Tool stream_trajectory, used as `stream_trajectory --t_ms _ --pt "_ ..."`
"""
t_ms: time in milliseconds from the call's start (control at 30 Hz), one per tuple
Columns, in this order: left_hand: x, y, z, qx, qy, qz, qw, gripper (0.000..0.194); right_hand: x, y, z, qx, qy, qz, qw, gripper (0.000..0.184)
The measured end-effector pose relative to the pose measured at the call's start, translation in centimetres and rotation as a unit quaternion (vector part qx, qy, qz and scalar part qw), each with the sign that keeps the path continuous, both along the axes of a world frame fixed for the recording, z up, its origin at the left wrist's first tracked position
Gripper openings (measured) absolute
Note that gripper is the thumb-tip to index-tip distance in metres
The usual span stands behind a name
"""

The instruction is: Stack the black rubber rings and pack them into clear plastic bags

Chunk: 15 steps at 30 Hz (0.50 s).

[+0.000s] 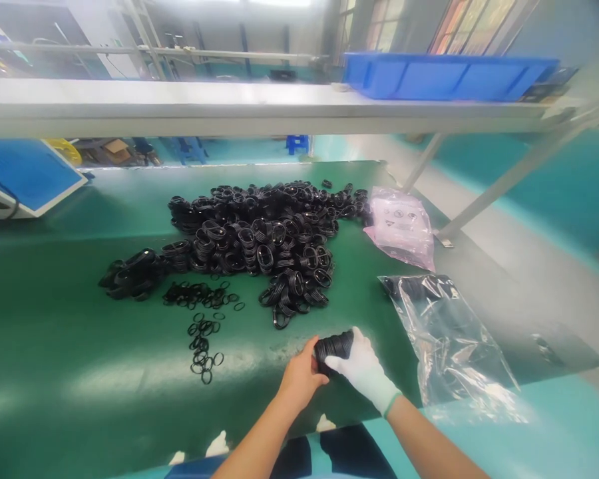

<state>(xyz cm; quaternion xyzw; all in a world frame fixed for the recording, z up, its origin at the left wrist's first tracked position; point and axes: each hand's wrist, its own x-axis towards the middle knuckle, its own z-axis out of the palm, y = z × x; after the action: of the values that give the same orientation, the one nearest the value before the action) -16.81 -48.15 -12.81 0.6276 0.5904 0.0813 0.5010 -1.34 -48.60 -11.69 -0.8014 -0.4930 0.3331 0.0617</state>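
A short stack of black coils [333, 351], which look like wound cable, lies sideways between my two hands near the table's front edge. My bare left hand [301, 378] grips its left end, fingers behind and thumb in front. Around the right end closes my right hand [362, 369], in a white glove. Beyond them spreads a big pile of similar black coils [264, 233]. Small thin black rings [204, 346] lie loose on the left, some of them in a heap.
On the right lies a clear plastic bag [454, 346] with black coils at its far end. Behind it is a pinkish printed bag [402, 226]. A shelf [204, 110] spans the green table [104, 412] and carries a blue bin [444, 76]. A blue-and-white box [30, 176] stands back left.
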Motion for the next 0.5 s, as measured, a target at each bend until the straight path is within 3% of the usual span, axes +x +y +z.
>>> stream_trajectory --t_ms 167,300,367,433,500 --pt "-0.2 0.4 0.0 0.007 0.017 -0.028 0.999 0.081 -1.3 -0.4 -0.2 0.039 -0.043 -0.007 0.998 0.101" --pt "-0.1 0.4 0.6 0.087 0.114 -0.06 0.988 0.085 -1.8 -0.6 -0.2 0.028 -0.045 -0.024 0.998 0.099" --pt "-0.2 0.3 0.8 0.104 0.115 -0.08 0.985 0.082 -1.5 -0.6 0.0 0.022 -0.042 -0.025 0.999 0.099" --pt "-0.3 0.3 0.7 0.101 0.096 -0.085 0.987 0.079 -0.7 -0.3 0.4 0.011 -0.02 -0.012 1.0 0.092" --pt "-0.4 0.4 0.6 0.097 0.08 -0.081 0.989 0.079 0.7 0.2 0.8 0.001 0.03 0.014 0.999 0.074"
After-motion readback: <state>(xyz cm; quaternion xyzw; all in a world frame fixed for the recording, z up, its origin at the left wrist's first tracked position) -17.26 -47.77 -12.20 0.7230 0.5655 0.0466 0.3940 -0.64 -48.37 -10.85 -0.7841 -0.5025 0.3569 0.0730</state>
